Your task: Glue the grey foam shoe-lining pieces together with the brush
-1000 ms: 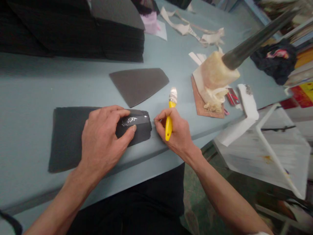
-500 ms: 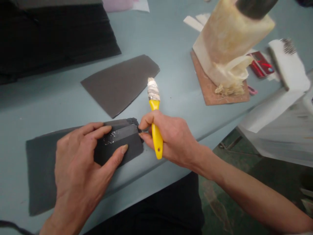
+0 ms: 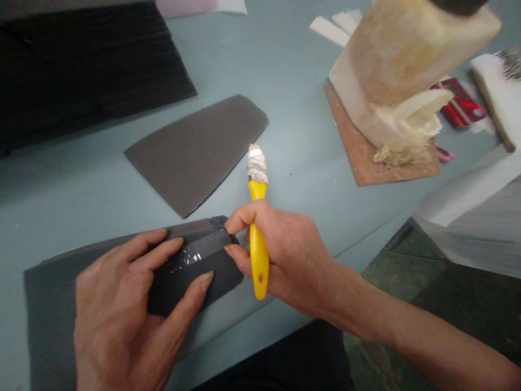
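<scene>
My left hand (image 3: 122, 304) lies with thumb and fingers spread on a folded dark grey sheet (image 3: 49, 309), holding it against the table. Between its thumb and fingers a shiny clear strip (image 3: 195, 255) shows on the sheet. At the sheet's right end, my right hand (image 3: 293, 255) has its index finger and thumb at the edge by the strip. That same hand keeps a brush (image 3: 259, 266) with a yellow handle, its pale, caked bristle end pointing away from me. Beyond the hands a separate dark grey cut piece (image 3: 199, 149) lies flat.
A stack of black sheets (image 3: 89, 76) sits at the back left. To the right, a stained plastic jug (image 3: 391, 70) stands on a brown board (image 3: 362, 168). Behind it are white strips (image 3: 329, 31) and a red packet (image 3: 462, 103). The table's front edge runs below my hands.
The view has shifted, so the table things appear displaced. My right index finger and thumb are slightly further apart at the sheet's end. Left hand and brush keep about the same hold.
</scene>
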Available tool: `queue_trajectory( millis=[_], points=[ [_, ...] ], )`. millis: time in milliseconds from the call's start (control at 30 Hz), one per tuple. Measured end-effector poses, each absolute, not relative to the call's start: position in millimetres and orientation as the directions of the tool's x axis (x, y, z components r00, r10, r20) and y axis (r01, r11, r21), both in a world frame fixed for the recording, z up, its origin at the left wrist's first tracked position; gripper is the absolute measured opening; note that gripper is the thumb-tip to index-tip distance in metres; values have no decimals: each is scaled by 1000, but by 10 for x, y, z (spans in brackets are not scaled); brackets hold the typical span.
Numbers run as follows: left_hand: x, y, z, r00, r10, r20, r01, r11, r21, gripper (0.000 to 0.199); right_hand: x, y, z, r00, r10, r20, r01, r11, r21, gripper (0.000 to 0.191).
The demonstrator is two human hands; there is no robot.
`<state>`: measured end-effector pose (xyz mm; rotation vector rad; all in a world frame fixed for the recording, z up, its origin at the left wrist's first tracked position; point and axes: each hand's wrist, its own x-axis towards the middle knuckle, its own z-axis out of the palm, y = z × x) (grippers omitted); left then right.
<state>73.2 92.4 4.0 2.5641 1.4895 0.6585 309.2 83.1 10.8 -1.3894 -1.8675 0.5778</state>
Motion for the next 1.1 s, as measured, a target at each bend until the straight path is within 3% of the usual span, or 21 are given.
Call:
queue_trajectory(
  millis=[167, 500, 633, 867, 1100],
  points=[
    [722, 936, 35, 442, 838, 321, 785, -534, 315, 41, 3045, 834, 131, -128, 956, 264, 607, 286, -741, 13],
    [665, 896, 21, 399, 865, 304, 775, -496, 392, 38, 2986, 873, 231, -53, 999, -3, 445, 21, -895, 24],
    [685, 885, 47, 406, 863, 300, 778, -499, 382, 39, 2928, 869, 256, -44, 998, -36, 368, -17, -930, 22],
    [707, 892, 73, 431, 859, 276, 803, -505, 318, 36, 2840, 800, 165, -15, 994, 105, 372, 103, -922, 22],
    [703, 828, 68, 352, 899, 260, 811, -432, 394, 28, 2654, 646, 14, 8, 925, 380, 332, 356, -874, 21]
  ],
)
